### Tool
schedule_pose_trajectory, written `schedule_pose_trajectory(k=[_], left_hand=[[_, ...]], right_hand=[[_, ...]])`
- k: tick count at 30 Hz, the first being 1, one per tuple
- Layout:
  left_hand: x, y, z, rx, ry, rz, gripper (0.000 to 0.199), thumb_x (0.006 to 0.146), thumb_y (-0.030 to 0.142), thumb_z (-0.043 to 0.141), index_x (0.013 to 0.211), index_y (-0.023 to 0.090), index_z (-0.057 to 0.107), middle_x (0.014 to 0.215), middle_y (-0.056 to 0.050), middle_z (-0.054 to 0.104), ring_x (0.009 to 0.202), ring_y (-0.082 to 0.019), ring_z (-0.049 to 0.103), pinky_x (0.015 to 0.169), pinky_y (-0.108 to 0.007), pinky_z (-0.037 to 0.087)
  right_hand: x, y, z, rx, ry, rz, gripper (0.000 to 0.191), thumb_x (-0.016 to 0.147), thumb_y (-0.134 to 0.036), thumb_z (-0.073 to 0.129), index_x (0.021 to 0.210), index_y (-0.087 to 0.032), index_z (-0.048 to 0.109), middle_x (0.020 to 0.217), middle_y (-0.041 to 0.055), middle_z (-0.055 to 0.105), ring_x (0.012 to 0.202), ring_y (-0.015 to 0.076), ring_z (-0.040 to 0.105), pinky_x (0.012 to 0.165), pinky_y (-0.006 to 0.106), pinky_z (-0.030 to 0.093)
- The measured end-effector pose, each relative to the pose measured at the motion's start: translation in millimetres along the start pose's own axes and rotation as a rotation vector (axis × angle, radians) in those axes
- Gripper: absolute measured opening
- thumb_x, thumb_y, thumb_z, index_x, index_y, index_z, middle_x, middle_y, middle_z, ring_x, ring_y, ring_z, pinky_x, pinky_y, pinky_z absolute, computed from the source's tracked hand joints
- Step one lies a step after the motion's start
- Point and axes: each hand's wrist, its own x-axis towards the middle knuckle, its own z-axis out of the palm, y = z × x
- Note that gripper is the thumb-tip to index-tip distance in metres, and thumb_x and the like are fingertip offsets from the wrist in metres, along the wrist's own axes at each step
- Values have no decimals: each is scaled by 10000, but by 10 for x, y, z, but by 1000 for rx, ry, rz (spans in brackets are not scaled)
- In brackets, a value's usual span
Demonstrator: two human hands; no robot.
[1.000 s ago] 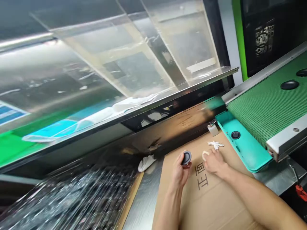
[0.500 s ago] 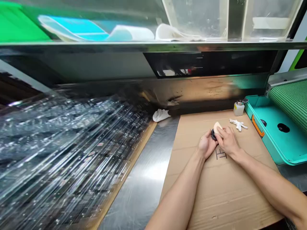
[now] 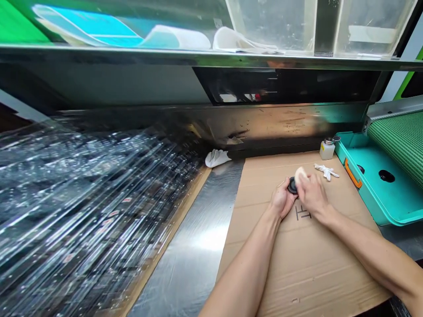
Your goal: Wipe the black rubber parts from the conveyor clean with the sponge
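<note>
The left hand (image 3: 282,199) is gripping a round black disc (image 3: 292,186), and the right hand (image 3: 312,196) is gripping a pale pad (image 3: 300,175), pressing it against the disc above the cardboard (image 3: 297,264).

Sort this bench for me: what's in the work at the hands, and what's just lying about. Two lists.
In the work: left hand holding a black disc; right hand pressing a pale pad against it.

Lying about: small bottle, white cloth, white rag, teal tray.
</note>
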Motion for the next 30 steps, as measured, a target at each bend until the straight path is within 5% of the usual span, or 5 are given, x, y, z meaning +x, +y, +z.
schedule_pose_trajectory(k=[8, 15, 21, 27, 30], left_hand=[[-26, 6, 57, 32, 54, 29, 335, 1014, 294, 423, 984, 91, 688, 1018, -146, 737, 1010, -239, 693, 955, -445, 557], [-17, 34, 89, 8, 81, 36, 344, 1018, 290, 402, 984, 108, 692, 966, -126, 737, 1003, -224, 690, 941, -389, 553], [-53, -43, 75, 118, -18, 85, 283, 968, 324, 527, 1045, 107, 691, 1030, -145, 732, 1042, -263, 683, 974, -426, 524], [-78, -63, 66, 146, -9, 88, 262, 948, 309, 554, 1003, 104, 708, 1027, -145, 740, 1073, -275, 680, 1006, -427, 507], [-73, -72, 75, 146, -15, 101, 258, 944, 309, 572, 991, 95, 708, 1052, -158, 737, 1078, -277, 680, 996, -437, 518]], right_hand=[[217, 403, -92, 178, 122, 132, 563, 847, -298, 630, 1365, -109, 518, 1202, 168, 580, 1135, 290, 508, 1025, 422, 419], [82, 386, -271, 481, -233, 42, 491, 823, -305, 649, 1299, -226, 561, 1209, 68, 669, 1073, 234, 616, 919, 350, 480], [153, 303, -191, 580, -127, 118, 263, 900, -346, 567, 1093, -210, 685, 1018, 32, 731, 924, 187, 654, 842, 293, 479], [231, 344, -207, 618, -349, 184, 186, 809, -310, 631, 905, -179, 723, 821, -3, 714, 738, 146, 626, 641, 220, 444], [231, 387, -254, 524, -277, 272, 218, 815, -320, 630, 948, -178, 728, 794, 5, 712, 703, 151, 619, 627, 229, 440]])
